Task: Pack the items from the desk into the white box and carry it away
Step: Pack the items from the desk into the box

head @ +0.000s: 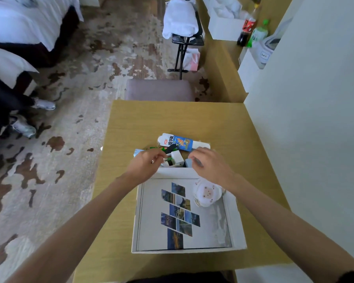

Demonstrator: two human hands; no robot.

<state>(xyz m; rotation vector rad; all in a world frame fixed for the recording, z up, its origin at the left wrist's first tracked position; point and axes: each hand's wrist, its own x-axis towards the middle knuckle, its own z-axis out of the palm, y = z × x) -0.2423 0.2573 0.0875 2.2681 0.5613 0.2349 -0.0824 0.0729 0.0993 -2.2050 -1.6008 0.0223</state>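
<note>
The white box (236, 221) sits open on the desk (131, 123), at its near edge; inside lie a printed sheet with photo tiles (180, 215) and a round white pack with a cartoon face (206, 194), the pack in the far right corner. The remaining items lie in a loose heap just beyond the far wall of the box: a blue-and-white carton (176, 141), a small white cube-shaped adapter (177, 157), green-wrapped pieces (157, 149). The left hand (145, 163) has its fingers curled at the heap's left edge, apparently pinching something small; what it holds cannot be told. The right hand (208, 162) hovers half-closed over the heap's right side, nothing visibly gripped. Handling estimate: the items are probably light and rigid; the carton is best taken across its long sides; the wrapped pieces may slip; the box looks like thin card, so lift it from beneath or by two opposite walls.
</note>
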